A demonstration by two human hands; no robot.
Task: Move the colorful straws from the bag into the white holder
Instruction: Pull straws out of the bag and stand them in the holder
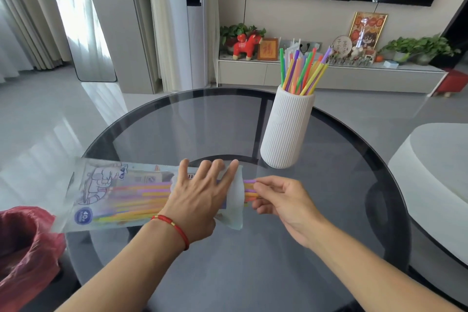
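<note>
Two hands at near desk (253,248) edge: left hand (200,200) w/ fingers spread flat, pressing bag (114,195); right hand (281,200) fingers pinching straws (249,189) poking from bag's right mouth. White holder (286,129) stands upright, far right, w/ more straws inside.

Left hand (196,200) lies flat, fingers spread; right hand (281,200) pinches.

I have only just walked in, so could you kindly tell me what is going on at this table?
A person is moving colorful straws out of a plastic bag that lies on the round glass table. The left hand presses flat on the bag near its open end, while the right hand pinches the straw ends sticking out of it. The white holder stands upright behind, already holding many straws.
</note>
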